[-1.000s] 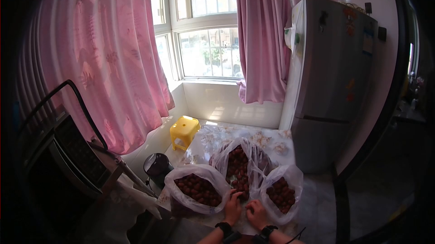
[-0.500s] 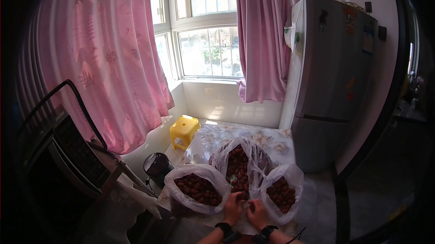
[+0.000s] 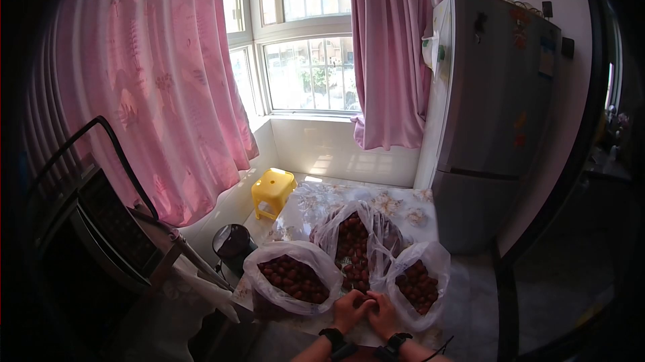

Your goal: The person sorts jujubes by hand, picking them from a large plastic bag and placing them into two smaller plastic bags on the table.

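Note:
My left hand (image 3: 349,311) and my right hand (image 3: 381,313) meet at the near edge of the table, fingertips touching. Both sets of fingers are closed in a pinch; whatever is between them is too small and dark to make out. Just beyond my hands lies the middle plastic bag (image 3: 327,236), spread open with dark red dates (image 3: 353,241) spilling toward me. Left of my left hand stands a clear bag (image 3: 259,254) of dates (image 3: 293,280). Close to my right hand is another open bag (image 3: 438,261) with dates (image 3: 416,287) inside.
The bags rest on a table with a flowered cover (image 3: 410,211). A yellow stool (image 3: 274,187) and a dark round container (image 3: 233,244) stand on the left. A grey fridge (image 3: 497,113) rises at the right, and a black-framed appliance (image 3: 111,228) is at the far left.
My left hand has drawn back from the dates in the middle bag and turned toward my right hand. My right hand has shifted slightly forward, and the fingertips now meet.

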Available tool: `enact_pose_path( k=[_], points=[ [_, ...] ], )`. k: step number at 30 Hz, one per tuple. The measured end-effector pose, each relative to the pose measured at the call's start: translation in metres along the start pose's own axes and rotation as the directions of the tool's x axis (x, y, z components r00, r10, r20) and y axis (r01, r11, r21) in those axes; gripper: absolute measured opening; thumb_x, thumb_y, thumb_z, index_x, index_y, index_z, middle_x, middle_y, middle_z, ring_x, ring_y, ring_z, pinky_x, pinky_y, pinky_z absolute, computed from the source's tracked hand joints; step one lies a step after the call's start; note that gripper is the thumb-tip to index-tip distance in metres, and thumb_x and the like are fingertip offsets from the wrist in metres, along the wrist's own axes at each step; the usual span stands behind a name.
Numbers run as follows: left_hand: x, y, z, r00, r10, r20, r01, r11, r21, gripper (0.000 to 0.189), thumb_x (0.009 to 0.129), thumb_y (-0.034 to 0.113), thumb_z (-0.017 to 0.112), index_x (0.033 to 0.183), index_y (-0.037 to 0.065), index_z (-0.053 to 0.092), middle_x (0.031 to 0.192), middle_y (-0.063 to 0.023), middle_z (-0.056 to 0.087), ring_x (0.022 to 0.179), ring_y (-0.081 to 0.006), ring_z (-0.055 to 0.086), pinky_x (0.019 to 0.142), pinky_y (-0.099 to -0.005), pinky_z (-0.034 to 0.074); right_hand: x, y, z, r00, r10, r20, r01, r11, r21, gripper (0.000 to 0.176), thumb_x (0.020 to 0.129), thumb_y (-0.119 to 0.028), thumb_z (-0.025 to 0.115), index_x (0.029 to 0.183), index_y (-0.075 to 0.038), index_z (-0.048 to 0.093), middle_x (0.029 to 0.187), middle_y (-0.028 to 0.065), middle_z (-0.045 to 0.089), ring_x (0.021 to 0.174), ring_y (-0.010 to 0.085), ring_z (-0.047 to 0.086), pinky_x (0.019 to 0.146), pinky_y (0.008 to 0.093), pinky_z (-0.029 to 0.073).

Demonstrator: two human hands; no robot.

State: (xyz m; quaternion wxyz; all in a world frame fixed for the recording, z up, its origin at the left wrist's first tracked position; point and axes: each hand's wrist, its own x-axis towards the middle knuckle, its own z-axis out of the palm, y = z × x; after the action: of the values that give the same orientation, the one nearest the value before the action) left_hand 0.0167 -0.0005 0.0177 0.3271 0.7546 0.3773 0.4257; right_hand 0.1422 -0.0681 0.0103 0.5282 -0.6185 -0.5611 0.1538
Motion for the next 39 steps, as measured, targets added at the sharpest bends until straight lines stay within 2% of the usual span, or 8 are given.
enact_pose_path(
  k=[2, 4, 11, 13, 19, 26, 34, 39],
  points=[
    [0.0, -0.002, 0.001, 1.0, 0.001, 0.021, -0.001, 1.0, 0.015, 0.03, 0.084, 0.029, 0.082, 0.097, 0.007, 0.068, 0.081, -0.0102, 0.072, 0.075, -0.0249, 0.073, 0.067, -0.0341, 0.055, 0.0, 0.002, 0.001, 0.999, -0.036, -0.006, 0.036, 0.999, -0.005, 0.028, 0.091, -0.013, 0.067, 0.118, -0.006, 0.062, 0.11, 0.0168, 0.065, 0.102, 0.0371, 0.064, 0.088, 0.0415, 0.052],
    [-0.001, -0.005, 0.003, 1.0, 0.0, 0.003, 0.0, 1.0, -0.003, 0.025, 0.088, 0.026, 0.077, 0.098, 0.006, 0.068, 0.084, -0.011, 0.072, 0.076, -0.0249, 0.072, 0.068, -0.0342, 0.055, 0.0, 0.002, 0.002, 0.999, -0.038, -0.037, 0.036, 0.999, -0.036, 0.024, 0.091, -0.012, 0.068, 0.114, -0.006, 0.064, 0.102, 0.0147, 0.064, 0.092, 0.0346, 0.065, 0.079, 0.0396, 0.053],
    [0.001, 0.0, 0.002, 0.999, 0.037, -0.023, -0.039, 0.995, -0.097, 0.013, 0.092, 0.015, 0.07, 0.099, 0.004, 0.067, 0.089, -0.0136, 0.071, 0.082, -0.027, 0.072, 0.073, -0.0344, 0.055, 0.002, -0.003, 0.0, 0.997, -0.066, -0.031, 0.065, 0.997, -0.051, 0.024, 0.09, -0.01, 0.069, 0.113, -0.005, 0.064, 0.101, 0.0144, 0.063, 0.09, 0.0332, 0.065, 0.077, 0.0388, 0.053],
    [0.0, -0.002, 0.004, 0.998, 0.048, -0.046, -0.053, 0.992, -0.116, 0.011, 0.09, 0.011, 0.07, 0.099, 0.005, 0.066, 0.09, -0.0134, 0.068, 0.082, -0.0313, 0.071, 0.071, -0.0372, 0.054, 0.002, -0.007, 0.001, 0.998, -0.04, -0.047, 0.038, 0.999, -0.036, 0.025, 0.089, -0.009, 0.07, 0.112, -0.005, 0.064, 0.101, 0.0139, 0.063, 0.088, 0.0319, 0.065, 0.076, 0.0382, 0.052],
    [0.002, -0.009, 0.004, 0.994, 0.096, -0.048, -0.099, 0.992, -0.073, 0.012, 0.089, 0.007, 0.07, 0.1, 0.005, 0.066, 0.088, -0.0143, 0.066, 0.08, -0.0341, 0.068, 0.069, -0.0388, 0.053, 0.001, -0.01, -0.001, 1.0, -0.016, 0.014, 0.016, 0.999, -0.032, 0.025, 0.089, -0.009, 0.071, 0.111, -0.004, 0.063, 0.099, 0.0132, 0.062, 0.084, 0.0304, 0.064, 0.074, 0.037, 0.052],
    [0.003, 0.002, 0.002, 0.995, 0.052, -0.083, -0.062, 0.991, -0.116, 0.015, 0.086, 0.005, 0.074, 0.099, 0.003, 0.067, 0.089, -0.0122, 0.068, 0.082, -0.029, 0.07, 0.073, -0.0347, 0.054, 0.001, -0.004, 0.002, 0.998, 0.012, -0.063, -0.011, 1.0, 0.01, 0.021, 0.09, -0.011, 0.07, 0.107, -0.002, 0.062, 0.099, 0.0164, 0.064, 0.089, 0.0347, 0.066, 0.077, 0.0388, 0.052],
    [0.004, 0.004, 0.002, 0.971, 0.183, -0.156, -0.199, 0.976, -0.094, 0.013, 0.085, 0.005, 0.076, 0.096, 0.004, 0.07, 0.095, -0.0101, 0.071, 0.083, -0.0275, 0.071, 0.072, -0.0338, 0.056, 0.001, -0.001, 0.001, 0.998, 0.017, -0.054, -0.018, 1.0, -0.022, 0.022, 0.091, -0.014, 0.071, 0.106, -0.001, 0.061, 0.098, 0.0175, 0.064, 0.089, 0.0359, 0.066, 0.077, 0.0406, 0.053],
    [0.002, 0.001, 0.003, 0.987, 0.083, -0.14, -0.102, 0.986, -0.131, 0.014, 0.084, 0.004, 0.077, 0.095, 0.004, 0.069, 0.093, -0.0101, 0.071, 0.079, -0.025, 0.072, 0.07, -0.0328, 0.056, 0.0, 0.001, 0.002, 0.999, 0.024, -0.044, -0.025, 0.999, -0.025, 0.022, 0.091, -0.015, 0.072, 0.105, -0.001, 0.061, 0.097, 0.0172, 0.064, 0.087, 0.0358, 0.066, 0.076, 0.0405, 0.052]
  ],
)
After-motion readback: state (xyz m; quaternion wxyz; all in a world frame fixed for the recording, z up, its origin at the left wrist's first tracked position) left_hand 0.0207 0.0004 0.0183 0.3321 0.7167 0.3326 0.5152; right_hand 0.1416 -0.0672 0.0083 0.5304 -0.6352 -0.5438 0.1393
